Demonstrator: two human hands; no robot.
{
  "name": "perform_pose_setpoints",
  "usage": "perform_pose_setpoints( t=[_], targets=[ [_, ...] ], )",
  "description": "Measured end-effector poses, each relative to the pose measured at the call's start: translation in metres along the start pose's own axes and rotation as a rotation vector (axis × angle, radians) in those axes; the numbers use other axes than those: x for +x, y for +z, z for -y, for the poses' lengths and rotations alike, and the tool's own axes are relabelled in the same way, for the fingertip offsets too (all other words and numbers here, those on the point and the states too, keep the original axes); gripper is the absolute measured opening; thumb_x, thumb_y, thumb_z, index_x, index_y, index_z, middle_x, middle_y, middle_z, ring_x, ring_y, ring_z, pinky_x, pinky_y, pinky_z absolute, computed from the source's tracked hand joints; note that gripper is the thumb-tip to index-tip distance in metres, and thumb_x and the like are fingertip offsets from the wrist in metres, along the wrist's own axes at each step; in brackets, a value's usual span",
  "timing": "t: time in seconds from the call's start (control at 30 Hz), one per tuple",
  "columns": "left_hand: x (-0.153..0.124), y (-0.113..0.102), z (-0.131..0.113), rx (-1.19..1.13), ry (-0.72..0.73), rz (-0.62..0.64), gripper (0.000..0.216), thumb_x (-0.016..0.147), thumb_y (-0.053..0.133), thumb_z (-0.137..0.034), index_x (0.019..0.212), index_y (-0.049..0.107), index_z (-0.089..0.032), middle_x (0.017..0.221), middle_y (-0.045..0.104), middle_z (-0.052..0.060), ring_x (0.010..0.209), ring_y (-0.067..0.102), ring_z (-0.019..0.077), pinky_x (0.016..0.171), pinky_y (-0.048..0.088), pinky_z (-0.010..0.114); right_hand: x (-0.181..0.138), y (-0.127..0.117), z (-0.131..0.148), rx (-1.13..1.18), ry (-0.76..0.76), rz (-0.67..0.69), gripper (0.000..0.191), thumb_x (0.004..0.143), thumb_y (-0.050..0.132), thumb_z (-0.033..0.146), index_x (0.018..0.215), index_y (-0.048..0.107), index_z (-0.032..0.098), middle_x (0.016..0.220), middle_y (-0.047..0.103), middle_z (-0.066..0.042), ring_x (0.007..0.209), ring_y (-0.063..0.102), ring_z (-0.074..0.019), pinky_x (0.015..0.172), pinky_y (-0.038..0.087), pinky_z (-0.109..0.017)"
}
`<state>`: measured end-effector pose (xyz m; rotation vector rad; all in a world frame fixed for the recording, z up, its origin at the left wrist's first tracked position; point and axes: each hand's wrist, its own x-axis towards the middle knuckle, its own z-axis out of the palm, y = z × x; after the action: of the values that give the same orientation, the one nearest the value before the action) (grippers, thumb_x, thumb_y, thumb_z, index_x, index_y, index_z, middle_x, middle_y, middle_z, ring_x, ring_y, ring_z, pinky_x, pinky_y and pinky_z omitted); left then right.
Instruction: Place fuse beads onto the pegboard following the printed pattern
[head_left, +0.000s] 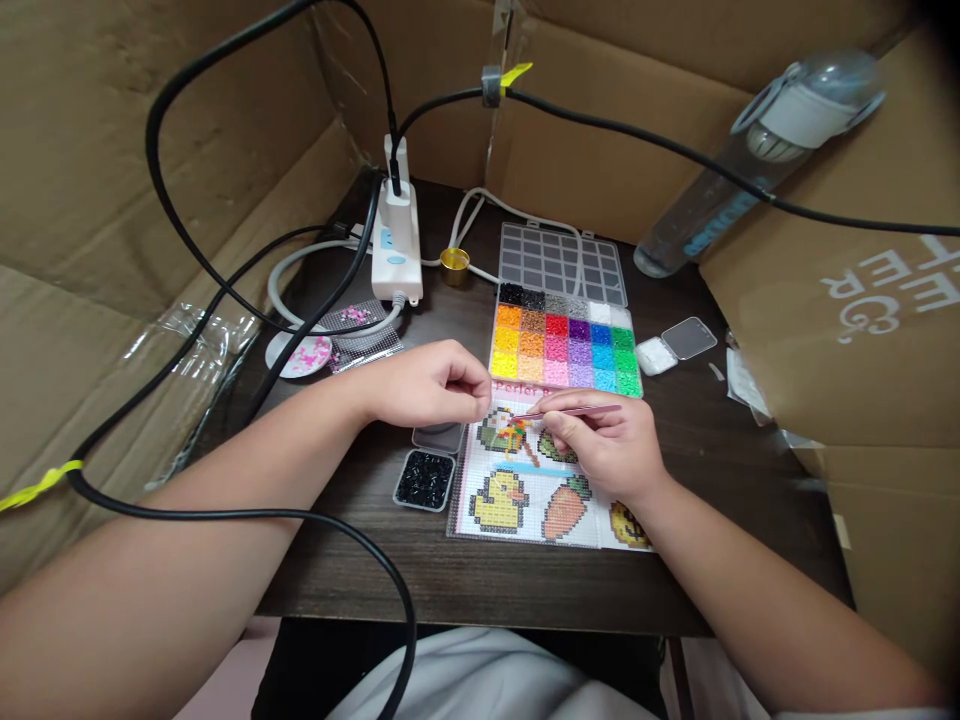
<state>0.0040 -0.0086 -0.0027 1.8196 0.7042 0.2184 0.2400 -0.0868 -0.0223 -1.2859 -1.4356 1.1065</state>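
Note:
My right hand (607,445) is closed round thin metal tweezers (577,410), whose tips point left onto a clear pegboard (525,525) laid over a pattern sheet with a duck, a carrot and other figures. My left hand (431,385) rests at the board's upper left corner, its fingers pinched together by the pattern; what is between them is too small to make out. A bead organiser box (566,345) with several colour compartments lies open just beyond the board. A small tray of black beads (424,479) sits to the left of the board.
Cardboard walls surround the dark table (720,440). A white power strip (396,240) with black cables stands at the back. A clear bottle (750,160) leans at the right. A small box of white beads (656,355) and a dish of pink beads (300,355) lie nearby.

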Motion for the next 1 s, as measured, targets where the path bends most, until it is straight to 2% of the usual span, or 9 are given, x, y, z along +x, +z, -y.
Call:
perform_pose_setpoints(
  t=[0.7, 1.0],
  targets=[
    [0.0001, -0.0005, -0.0002, 0.003, 0.003, 0.001, 0.019, 0.077, 0.064, -0.032, 0.070, 0.065, -0.014, 0.061, 0.055, -0.001, 0.057, 0.046, 0.0107, 0.053, 0.036, 0.022, 0.0003, -0.0014, -0.0013, 0.003, -0.016, -0.001, 0.017, 0.079, 0.080, 0.036, 0.077, 0.080, 0.019, 0.072, 0.076, -0.006, 0.044, 0.055, -0.0109, 0.039, 0.048, -0.026],
    [-0.0002, -0.0007, -0.0015, 0.010, 0.000, 0.004, 0.020, 0.078, 0.064, -0.032, 0.068, 0.063, -0.014, 0.062, 0.056, 0.000, 0.059, 0.047, 0.0115, 0.056, 0.038, 0.023, 0.0014, -0.0040, 0.0004, 0.042, -0.037, -0.015, 0.014, 0.079, 0.081, 0.032, 0.079, 0.080, 0.018, 0.060, 0.070, -0.003, 0.042, 0.055, -0.0105, 0.040, 0.047, -0.025]
  ],
)
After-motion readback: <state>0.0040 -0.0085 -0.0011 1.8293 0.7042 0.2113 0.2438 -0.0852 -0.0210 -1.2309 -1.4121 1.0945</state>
